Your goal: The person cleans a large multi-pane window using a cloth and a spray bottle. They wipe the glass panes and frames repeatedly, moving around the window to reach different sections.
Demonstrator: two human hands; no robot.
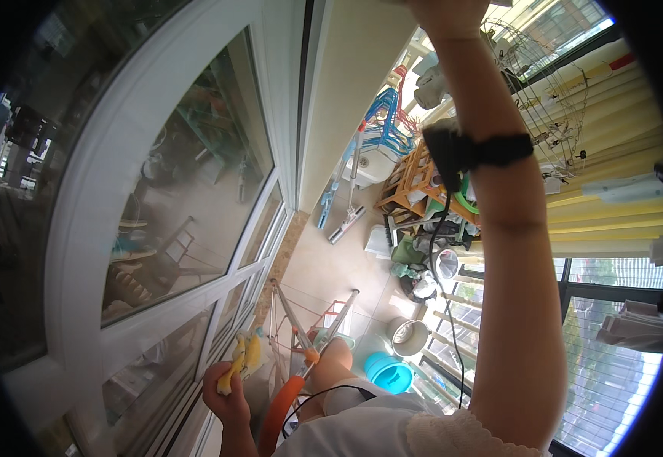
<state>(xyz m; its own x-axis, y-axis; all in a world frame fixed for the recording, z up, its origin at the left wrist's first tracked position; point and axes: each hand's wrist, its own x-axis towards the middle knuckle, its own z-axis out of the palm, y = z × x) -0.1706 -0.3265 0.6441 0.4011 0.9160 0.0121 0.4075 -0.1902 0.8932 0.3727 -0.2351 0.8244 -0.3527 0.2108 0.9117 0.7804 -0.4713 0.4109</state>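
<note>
My left hand (227,394), low and left, grips a yellow patterned soft item (240,365), probably a cloth. Just beside it stands a white-framed glass door or window panel (194,171). My right arm stretches up across the view with a black strap (500,151) and a dark device around the forearm. At the top edge, my right hand (451,17) is cut off, so its fingers and anything in them are hidden. Below my body is a folding metal stand, perhaps a stepladder (303,337), with an orange curved handle (283,408).
A turquoise bucket (388,374) and a pale bucket (408,337) stand by the railing. Mops (347,223), a dustpan (378,241) and a wooden rack (405,183) lie beyond on the tiles. A wire clip hanger (565,114) hangs near yellow curtains (611,171). A black cable (445,308) trails down.
</note>
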